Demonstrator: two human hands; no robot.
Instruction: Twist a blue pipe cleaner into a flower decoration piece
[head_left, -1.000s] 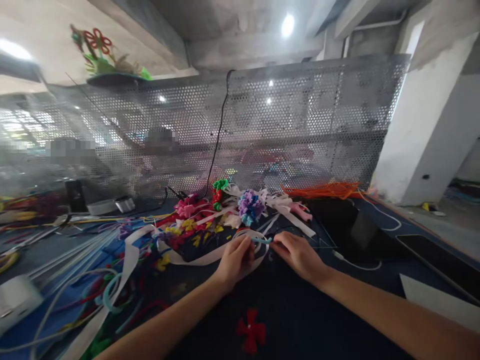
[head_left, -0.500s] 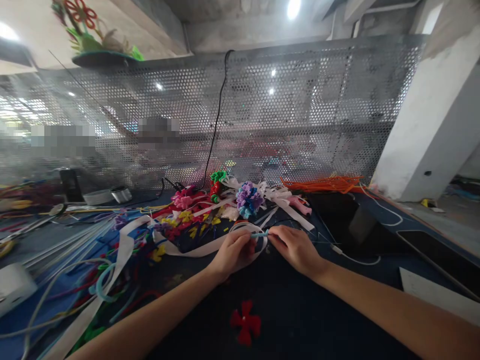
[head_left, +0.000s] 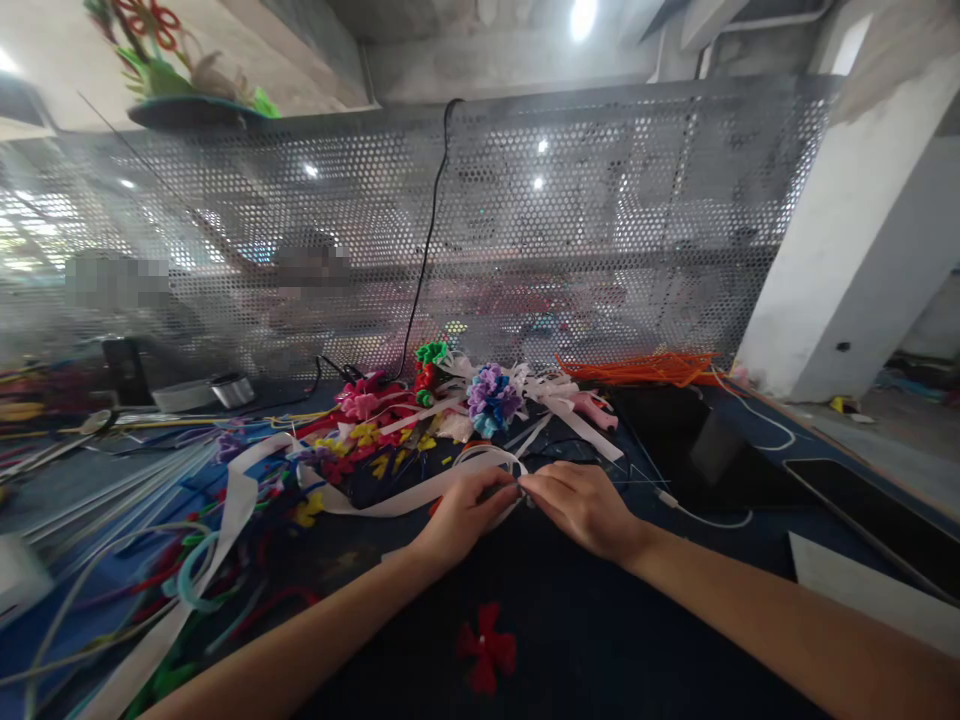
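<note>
Behind the dark worktop (head_left: 570, 640) stands a perforated metal screen (head_left: 600, 220), and before it the left hand (head_left: 461, 515) and right hand (head_left: 581, 505) meet fingertip to fingertip, each grip pressed together on one small piece just in front of the white ribbon loop (head_left: 480, 460); it is too hidden to name, though it looks like a thin, light, bendable strand best pinched near its ends. Counted nearby: one red four-petal flower (head_left: 486, 655), one purple-and-blue flower (head_left: 491, 398), one bundle of orange stems (head_left: 645, 368).
</note>
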